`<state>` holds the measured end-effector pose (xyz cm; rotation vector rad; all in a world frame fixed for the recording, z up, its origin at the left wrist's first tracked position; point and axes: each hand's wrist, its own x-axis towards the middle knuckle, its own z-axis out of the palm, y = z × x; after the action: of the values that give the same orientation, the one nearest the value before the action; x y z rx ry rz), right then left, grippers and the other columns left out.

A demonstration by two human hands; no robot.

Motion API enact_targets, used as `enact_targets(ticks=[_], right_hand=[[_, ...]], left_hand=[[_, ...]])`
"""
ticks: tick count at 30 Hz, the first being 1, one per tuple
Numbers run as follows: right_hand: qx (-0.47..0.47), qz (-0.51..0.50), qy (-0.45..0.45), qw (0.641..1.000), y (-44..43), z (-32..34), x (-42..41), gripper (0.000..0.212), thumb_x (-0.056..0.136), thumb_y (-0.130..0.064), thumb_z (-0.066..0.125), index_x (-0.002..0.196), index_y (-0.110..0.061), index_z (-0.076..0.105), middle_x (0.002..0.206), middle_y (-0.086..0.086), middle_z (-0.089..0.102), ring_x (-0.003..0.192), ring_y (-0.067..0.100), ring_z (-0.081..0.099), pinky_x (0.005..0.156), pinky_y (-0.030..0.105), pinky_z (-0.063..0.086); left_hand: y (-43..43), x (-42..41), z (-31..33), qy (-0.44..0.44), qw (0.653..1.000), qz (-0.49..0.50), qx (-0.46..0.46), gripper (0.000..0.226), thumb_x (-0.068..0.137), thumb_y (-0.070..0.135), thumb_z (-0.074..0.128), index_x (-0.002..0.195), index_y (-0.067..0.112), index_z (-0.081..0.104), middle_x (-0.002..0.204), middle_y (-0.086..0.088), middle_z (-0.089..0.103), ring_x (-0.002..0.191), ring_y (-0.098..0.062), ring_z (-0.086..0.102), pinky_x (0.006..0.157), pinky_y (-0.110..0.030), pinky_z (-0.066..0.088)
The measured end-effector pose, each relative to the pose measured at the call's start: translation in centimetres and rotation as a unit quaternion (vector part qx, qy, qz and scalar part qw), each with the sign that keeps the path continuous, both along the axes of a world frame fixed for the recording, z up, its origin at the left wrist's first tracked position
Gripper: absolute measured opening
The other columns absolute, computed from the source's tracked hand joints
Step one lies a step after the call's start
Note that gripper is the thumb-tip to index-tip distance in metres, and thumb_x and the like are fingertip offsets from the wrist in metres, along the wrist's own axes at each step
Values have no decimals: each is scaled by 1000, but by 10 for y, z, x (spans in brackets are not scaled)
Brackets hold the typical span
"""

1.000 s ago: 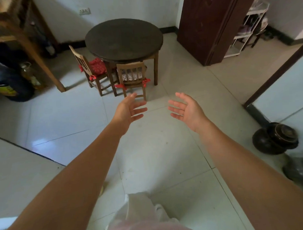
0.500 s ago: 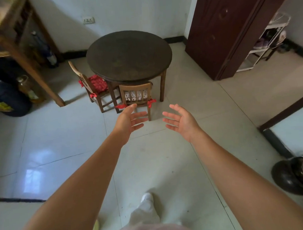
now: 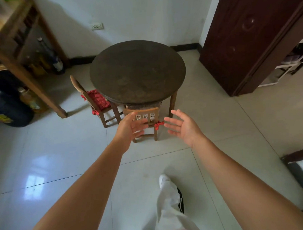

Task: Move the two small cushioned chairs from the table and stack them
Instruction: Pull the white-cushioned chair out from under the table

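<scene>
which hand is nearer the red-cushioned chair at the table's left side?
Left. The left hand reaches out open just right of the red-cushioned chair and nearer the camera; the right hand, also open, is farther right, past the other chair.

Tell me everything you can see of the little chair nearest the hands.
The near chair is small, of light brown wood, upright on the tiled floor, its back toward the camera and its seat pushed under the round table. Its backrest has a top rail over short slats. A red tie hangs at its right rear post. The open left hand overlaps it in view; contact is unclear. The open right hand is clear of it.
</scene>
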<state>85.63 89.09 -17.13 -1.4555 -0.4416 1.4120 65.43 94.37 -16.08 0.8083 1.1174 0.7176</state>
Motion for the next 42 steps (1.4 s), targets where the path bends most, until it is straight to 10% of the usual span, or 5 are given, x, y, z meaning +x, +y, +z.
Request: enact_targets(ticks=[7,17,23,28,42], right_hand=[[-28,64,-20,997,122,-23,49,39,92,-47,49,125,-27,55,106,2,74,94,23,72,78,38,58],[-21,292,-291,911,236,-120,64,43,88,-32,58,130,-27,56,132,2,60,115,18,57,93,32,46],[62,457,-569,680,281,-229,46,62,86,-26,64,142,-25,36,136,4,55,120,28,51,99,42,41],[69,429,-727,532,308,-290,27,64,85,-18,66,140,-21,35,135,12,50,123,34,44,102,47,35],[91,448,-732,505,294,-327,30,56,81,-10,68,130,-15,40,120,13,60,111,33,56,93,47,44]], left_hand=[[105,48,-30,28,999,27,-33,26,97,42,45,114,26,57,97,0,75,99,-24,69,93,-42,50],[203,65,-138,268,962,-35,33,37,94,12,52,130,19,56,127,-6,61,113,-24,58,100,-39,48],[255,64,-241,563,730,-284,264,64,85,13,61,143,25,36,144,-5,48,134,-29,41,110,-45,32],[281,56,-304,639,578,-345,372,68,83,22,68,142,24,34,140,-1,50,133,-26,40,114,-43,24],[280,60,-323,646,465,-388,465,37,89,17,58,124,12,47,109,-8,67,95,-28,67,79,-36,49]])
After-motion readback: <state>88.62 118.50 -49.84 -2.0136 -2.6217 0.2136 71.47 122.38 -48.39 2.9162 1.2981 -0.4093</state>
